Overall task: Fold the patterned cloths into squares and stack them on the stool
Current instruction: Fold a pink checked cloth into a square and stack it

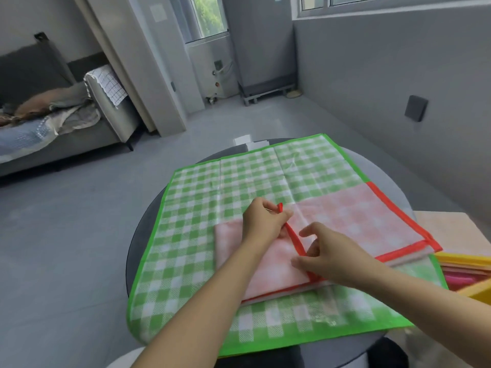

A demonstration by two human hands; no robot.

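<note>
A green-and-white checked cloth [212, 197] with a bright green border lies spread flat over a round grey table [382, 171]. On top of it lies a pink checked cloth [353, 213] with a red border, partly folded. My left hand [261, 220] pinches the red-bordered corner and holds it lifted above the pink cloth. My right hand [326, 254] pinches the same red edge lower down, near the fold. The raised red strip runs between the two hands.
At the right edge a stack of folded cloths [467, 272] in yellow, pink and red lies on a beige surface [451, 224]. A grey sofa [61, 123] with bedding stands at the far left across the grey floor. A grey wall runs along the right.
</note>
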